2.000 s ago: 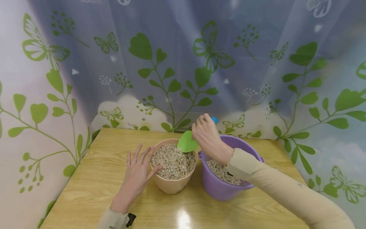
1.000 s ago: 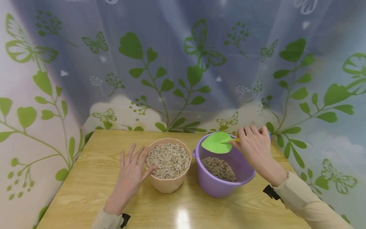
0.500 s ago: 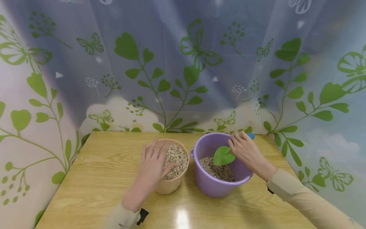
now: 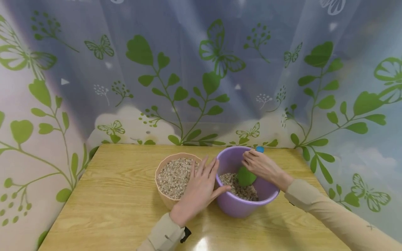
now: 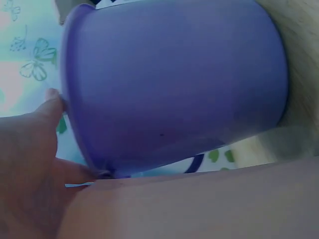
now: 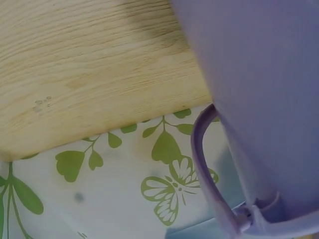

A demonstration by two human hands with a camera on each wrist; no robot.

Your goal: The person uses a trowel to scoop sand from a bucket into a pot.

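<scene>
My right hand (image 4: 263, 166) grips a small trowel with a green blade (image 4: 246, 176) and a blue handle end (image 4: 259, 149). The blade points down against the gravel (image 4: 229, 179) in a purple bucket (image 4: 233, 206). With fingers extended, my left hand (image 4: 201, 186) touches the bucket's left rim. The left wrist view shows its thumb (image 5: 51, 104) at the rim of the bucket (image 5: 174, 74). Partly behind that hand stands a peach pot (image 4: 164, 198), filled nearly to the brim with pale gravel (image 4: 174, 176). The right wrist view leaves out the right hand and trowel.
Both containers stand side by side on a wooden table (image 4: 119, 195). A patterned curtain (image 4: 188, 69) encloses its back and sides. The bucket's handle (image 6: 200, 149) hangs down behind it in the right wrist view.
The trowel has moved from over the pot to the bucket, its blade dipping lower toward the gravel. My left hand has left the pot's left side and crossed right to the bucket's rim.
</scene>
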